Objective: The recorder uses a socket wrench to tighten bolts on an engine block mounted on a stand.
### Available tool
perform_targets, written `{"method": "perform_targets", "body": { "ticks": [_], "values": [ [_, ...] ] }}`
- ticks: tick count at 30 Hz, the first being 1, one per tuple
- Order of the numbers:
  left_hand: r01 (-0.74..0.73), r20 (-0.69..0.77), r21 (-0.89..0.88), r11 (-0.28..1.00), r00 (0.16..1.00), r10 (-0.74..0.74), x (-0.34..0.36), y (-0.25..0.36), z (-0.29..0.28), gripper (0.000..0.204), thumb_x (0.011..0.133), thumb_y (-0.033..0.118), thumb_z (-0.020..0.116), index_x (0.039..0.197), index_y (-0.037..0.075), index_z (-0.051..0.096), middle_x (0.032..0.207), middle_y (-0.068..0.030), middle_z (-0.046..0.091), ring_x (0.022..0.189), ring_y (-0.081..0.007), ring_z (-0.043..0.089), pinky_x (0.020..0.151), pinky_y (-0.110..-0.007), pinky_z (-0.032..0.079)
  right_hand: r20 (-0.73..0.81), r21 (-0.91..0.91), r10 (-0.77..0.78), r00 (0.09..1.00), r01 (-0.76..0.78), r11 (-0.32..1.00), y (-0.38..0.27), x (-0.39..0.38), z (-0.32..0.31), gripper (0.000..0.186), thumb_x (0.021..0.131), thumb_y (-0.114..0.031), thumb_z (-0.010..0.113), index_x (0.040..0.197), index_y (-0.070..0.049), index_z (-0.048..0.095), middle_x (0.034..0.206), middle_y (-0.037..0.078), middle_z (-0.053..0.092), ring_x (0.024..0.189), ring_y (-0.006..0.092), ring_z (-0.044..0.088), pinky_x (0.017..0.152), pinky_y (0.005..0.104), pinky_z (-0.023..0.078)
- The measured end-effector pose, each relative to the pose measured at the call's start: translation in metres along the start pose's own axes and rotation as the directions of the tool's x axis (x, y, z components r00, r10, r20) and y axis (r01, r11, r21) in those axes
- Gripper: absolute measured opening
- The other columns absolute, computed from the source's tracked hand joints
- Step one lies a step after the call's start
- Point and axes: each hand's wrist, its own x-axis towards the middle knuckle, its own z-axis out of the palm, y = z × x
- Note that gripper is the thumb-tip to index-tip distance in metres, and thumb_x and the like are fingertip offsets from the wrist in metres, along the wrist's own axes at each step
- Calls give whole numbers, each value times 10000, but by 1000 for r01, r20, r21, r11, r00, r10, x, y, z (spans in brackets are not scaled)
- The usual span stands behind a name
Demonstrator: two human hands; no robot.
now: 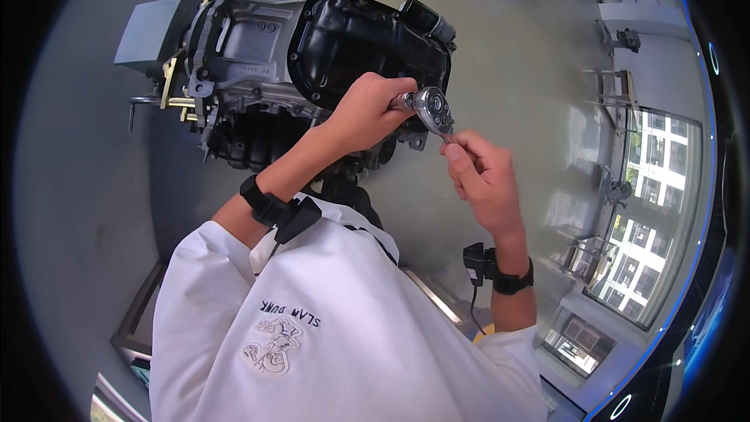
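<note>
My left hand is closed around a silver socket piece that joins the round head of a ratchet wrench. The wrench's handle end is pinched in my right hand, thumb on top. Both hands hover over the lower right edge of a metal engine, which carries a black oil pan facing up. Small bolts line the pan's rim. My left fingers hide the far end of the socket piece, so I cannot see whether it touches a bolt.
A black cylindrical part juts from the engine's upper right. On the left, a brass-coloured bracket, a crank handle and a grey box adjoin the engine. Grey floor extends to the right, toward windows.
</note>
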Motion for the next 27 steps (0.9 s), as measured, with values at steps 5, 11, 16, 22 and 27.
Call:
{"method": "perform_targets", "body": {
  "ticks": [5,11,16,22,27],
  "values": [
    [72,43,-12,997,997,-71,2,-2,2,163,806,121,617,738,-20,571,530,-160,470,483,-333,406,488,-370,354,-4,-43,130,991,-130,991,-11,8,-3,253,932,-214,566,831,17,544,567,1,335,542,75,292,487,269,250],
    [134,184,-103,986,976,-113,10,-11,7,369,853,191,591,615,-69,484,490,-135,400,467,-232,321,478,-356,338,9,-287,20,1000,-17,958,-20,13,-21,232,934,-194,558,906,34,587,586,19,321,534,80,300,480,269,262],
    [148,295,-187,971,951,-89,16,-19,-2,392,839,216,590,587,-54,458,495,-104,419,483,-191,339,486,-350,348,28,-419,-146,989,144,897,-19,23,-6,189,929,-152,555,990,22,599,565,64,380,487,127,341,467,297,303],
    [76,131,-205,976,990,-49,16,-17,0,195,735,100,618,651,-49,523,526,-95,455,502,-152,373,492,-318,354,5,-443,-126,992,115,889,-32,6,7,179,920,-137,559,1015,14,578,575,127,462,472,206,420,481,329,351],
    [94,449,-302,949,892,54,12,3,-17,283,788,120,634,585,-29,505,490,-42,402,496,-86,357,465,-288,323,268,-310,-92,959,176,934,-23,11,-12,177,897,-169,579,956,-2,585,605,99,505,508,201,469,508,313,379]
  ]
}}
